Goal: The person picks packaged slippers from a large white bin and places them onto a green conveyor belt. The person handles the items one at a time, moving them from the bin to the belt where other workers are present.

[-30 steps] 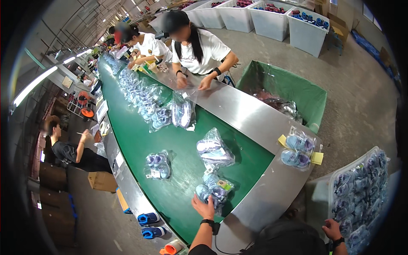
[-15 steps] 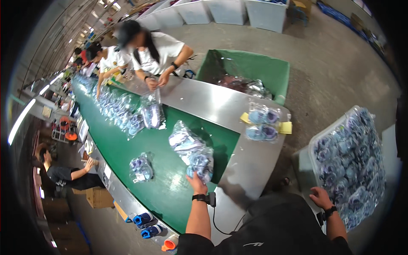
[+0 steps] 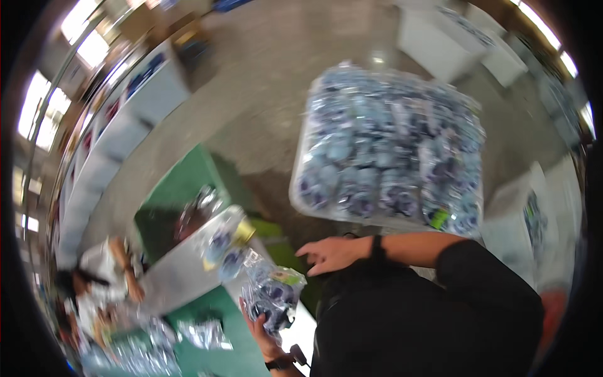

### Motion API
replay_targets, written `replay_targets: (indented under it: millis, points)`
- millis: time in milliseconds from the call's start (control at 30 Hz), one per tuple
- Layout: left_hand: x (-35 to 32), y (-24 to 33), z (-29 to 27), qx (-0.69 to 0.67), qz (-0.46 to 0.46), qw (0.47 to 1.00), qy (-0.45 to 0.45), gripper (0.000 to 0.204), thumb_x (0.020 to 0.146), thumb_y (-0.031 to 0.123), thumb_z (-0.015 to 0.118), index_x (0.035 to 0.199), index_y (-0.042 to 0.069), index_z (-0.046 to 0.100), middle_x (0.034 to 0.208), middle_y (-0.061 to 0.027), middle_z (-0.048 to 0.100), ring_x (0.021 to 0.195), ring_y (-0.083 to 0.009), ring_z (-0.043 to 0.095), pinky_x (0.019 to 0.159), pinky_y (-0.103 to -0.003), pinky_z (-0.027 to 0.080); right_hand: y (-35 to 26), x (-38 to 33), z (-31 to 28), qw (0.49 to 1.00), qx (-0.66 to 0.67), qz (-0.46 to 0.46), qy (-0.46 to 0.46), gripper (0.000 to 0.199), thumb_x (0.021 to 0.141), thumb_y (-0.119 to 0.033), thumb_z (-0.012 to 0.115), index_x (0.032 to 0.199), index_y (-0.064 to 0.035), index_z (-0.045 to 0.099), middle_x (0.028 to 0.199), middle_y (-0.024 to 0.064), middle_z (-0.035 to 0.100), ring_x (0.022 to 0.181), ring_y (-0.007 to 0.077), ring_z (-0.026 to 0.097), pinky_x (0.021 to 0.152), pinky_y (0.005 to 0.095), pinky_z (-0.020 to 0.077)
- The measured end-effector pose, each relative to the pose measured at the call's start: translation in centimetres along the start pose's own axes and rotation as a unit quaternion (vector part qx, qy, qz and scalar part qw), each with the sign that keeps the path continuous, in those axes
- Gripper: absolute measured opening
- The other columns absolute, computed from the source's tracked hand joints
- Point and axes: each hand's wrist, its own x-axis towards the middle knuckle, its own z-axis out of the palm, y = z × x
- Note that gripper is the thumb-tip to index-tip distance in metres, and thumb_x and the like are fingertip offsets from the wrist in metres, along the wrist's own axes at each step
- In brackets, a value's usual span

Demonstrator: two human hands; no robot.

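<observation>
While the left hand (image 3: 260,330) is gripping a clear bag of blue shoes (image 3: 273,298) above the worktop's (image 3: 182,276) edge, the right hand (image 3: 330,254), fingers spread and holding nothing, is hovering beside the full bin (image 3: 389,144); supporting the bag's underside looks wise.

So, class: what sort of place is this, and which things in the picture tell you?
Probably a factory packing line. A green conveyor belt carries clear bags of small blue goods, the left hand grips one such bag, and a big white bin beside the person is full of them.

Packet (image 3: 273,300) in left hand (image 3: 262,327) — clear glossy plastic film, crinkled. Crate (image 3: 301,188) — translucent white plastic. Belt (image 3: 232,342) — matt green. Table edge (image 3: 173,276) — smooth brushed metal.
</observation>
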Motion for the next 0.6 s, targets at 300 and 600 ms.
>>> replay_targets:
  millis: [300, 600]
  points:
    - [3.3, -4.7, 15.4, 0.113, -0.086, 0.972, -0.189, 0.076, 0.095, 0.003, 0.055, 0.164, 0.005, 0.023, 0.158, -0.0170, 0.039, 0.142, -0.0284, 0.043, 0.120, -0.039, 0.032, 5.2, -5.2, -4.9, 0.917, 0.356, 0.110, 0.143, 0.088, 0.090, -0.029, 0.081, 0.157, -0.0001, 0.032, 0.136, 0.0092, 0.056, 0.123, 0.0165, 0.054, 0.103, 0.0317, 0.0475]
    - [5.0, -6.0, 16.1, 0.277, -0.136, 0.931, -0.197, 0.061, 0.101, 0.015, 0.066, 0.156, 0.004, 0.043, 0.138, -0.0173, 0.059, 0.107, -0.0175, 0.065, 0.083, -0.030, 0.055, 9.7, -16.6, -14.1, 0.841, 0.401, 0.039, 0.362, 0.088, 0.086, -0.005, 0.075, 0.160, -0.0043, 0.027, 0.138, 0.0130, 0.055, 0.118, 0.0215, 0.060, 0.099, 0.0357, 0.0542]
